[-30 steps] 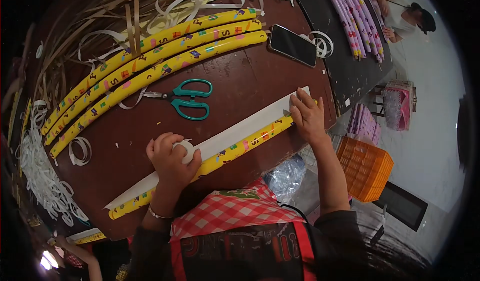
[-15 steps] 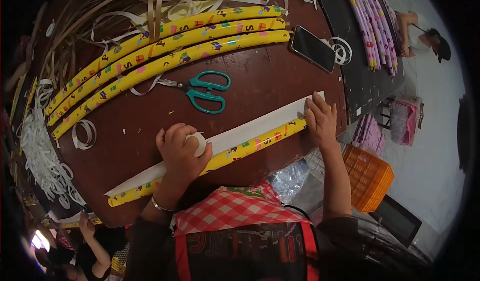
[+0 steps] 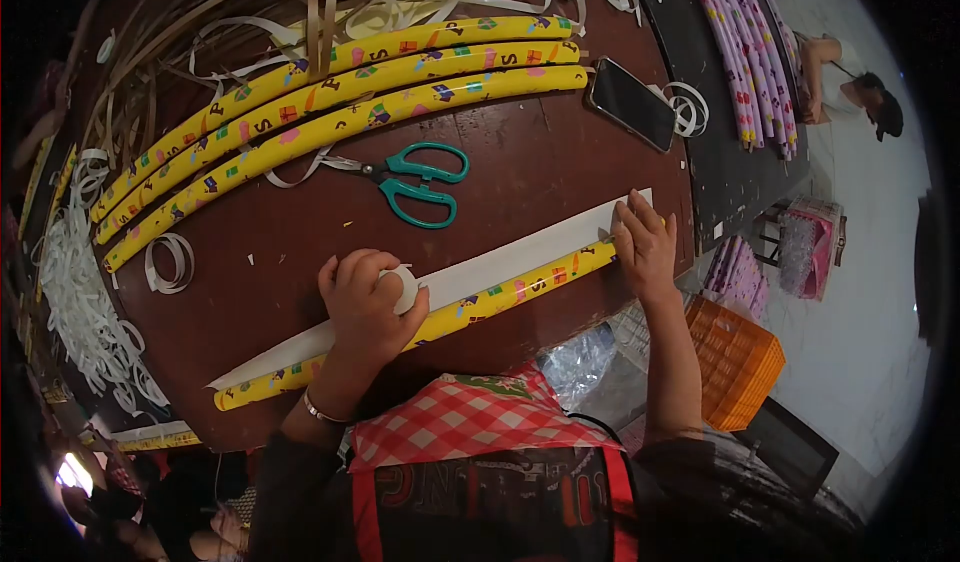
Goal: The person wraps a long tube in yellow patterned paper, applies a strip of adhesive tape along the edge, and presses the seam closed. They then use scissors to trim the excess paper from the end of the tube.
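My left hand [image 3: 370, 307] is closed around a white roll [image 3: 403, 289] that looks like tape. It rests over a long yellow patterned roll of wrapping paper [image 3: 480, 307], whose white underside [image 3: 500, 259] shows as a strip along its far side. At the right end of that roll, my right hand [image 3: 645, 247] holds the paper, fingers bent over the edge; its grip is partly hidden. Beyond both hands lie teal-handled scissors [image 3: 425, 184], their blades by a white ribbon. Further back, three finished-looking yellow rolls [image 3: 400, 82] lie side by side.
A phone [image 3: 632, 104] and a coil of white band [image 3: 688, 110] lie at the back right. White strips [image 3: 85, 302] heap up at the left, with brown strips [image 3: 190, 37] behind. Pink rolls [image 3: 745, 62] lie on a dark table. An orange crate [image 3: 735, 362] stands below right; people are nearby.
Both hands stay nearly in place on the yellow roll. The view shifts slightly. At the lower left, a co-worker's raised arm has dropped lower.
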